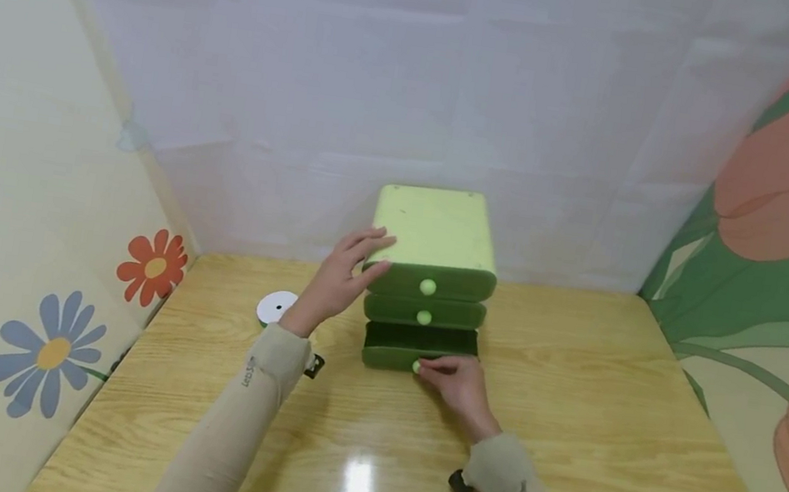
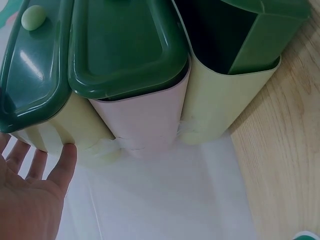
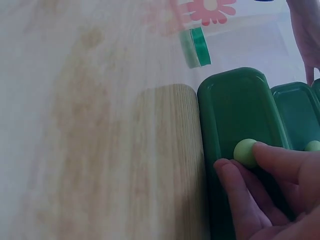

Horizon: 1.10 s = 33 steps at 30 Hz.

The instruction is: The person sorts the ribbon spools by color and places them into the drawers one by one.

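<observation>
A small drawer cabinet (image 1: 436,222) with a pale green top and dark green drawer fronts stands against the back wall. My left hand (image 1: 339,276) rests on its top left corner, fingers extended along the top and side. Below, the bottom drawer (image 1: 386,357) is pulled partway out; its dark interior shows no contents I can make out. The thumb and fingers of my right hand (image 1: 460,385) pinch that drawer's round light green knob (image 3: 245,153). Above it, the middle drawer (image 1: 389,307) and top drawer (image 1: 393,279) are pushed in, each with a similar knob.
A round spool (image 1: 272,309) with a white face and green edge lies on the wooden table (image 1: 606,410), left of the cabinet and beside my left wrist. White sheeting (image 1: 356,89) covers the back wall; flower-patterned panels border both sides.
</observation>
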Tool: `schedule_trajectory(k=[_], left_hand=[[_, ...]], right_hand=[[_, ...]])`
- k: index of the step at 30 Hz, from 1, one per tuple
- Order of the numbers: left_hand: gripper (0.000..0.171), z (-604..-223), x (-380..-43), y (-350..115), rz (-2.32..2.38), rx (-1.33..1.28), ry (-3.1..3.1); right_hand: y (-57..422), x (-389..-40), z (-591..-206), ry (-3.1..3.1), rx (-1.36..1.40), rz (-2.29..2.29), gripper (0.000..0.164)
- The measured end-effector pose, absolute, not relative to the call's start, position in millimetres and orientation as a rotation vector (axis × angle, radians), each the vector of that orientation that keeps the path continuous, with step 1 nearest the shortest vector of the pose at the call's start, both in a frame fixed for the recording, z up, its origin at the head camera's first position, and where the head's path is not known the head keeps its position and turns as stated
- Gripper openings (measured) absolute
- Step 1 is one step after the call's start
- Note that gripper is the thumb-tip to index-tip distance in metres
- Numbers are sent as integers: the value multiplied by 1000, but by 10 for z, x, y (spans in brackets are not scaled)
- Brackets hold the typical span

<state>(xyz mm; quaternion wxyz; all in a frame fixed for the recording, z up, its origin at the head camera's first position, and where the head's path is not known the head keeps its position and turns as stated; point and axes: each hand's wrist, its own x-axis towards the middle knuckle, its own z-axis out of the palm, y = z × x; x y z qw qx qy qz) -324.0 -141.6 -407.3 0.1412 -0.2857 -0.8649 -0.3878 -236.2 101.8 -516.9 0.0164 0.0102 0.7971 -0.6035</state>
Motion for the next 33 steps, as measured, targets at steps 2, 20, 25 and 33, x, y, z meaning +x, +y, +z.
schedule_trajectory(k=[2,20,25,33], left_hand=[[51,-4079,-3241,-1418,-1124,-823,-2497],[50,-4096,-3259,-1437,-1133,-811,-2510],[50,-4095,-3244,-1439,-1144,-809,-2511],[50,-4103,-3259,-1426,-1138,-816,-2514]], right_hand=[[1019,-2347,-5174,2495,37,-1858,7],[1003,-2158,-5171,2623,10,-1756,8],[998,-2099,-5185,2601,-12,-1762,5],[1001,-2026,-5191,2597,-5,-1757,5]])
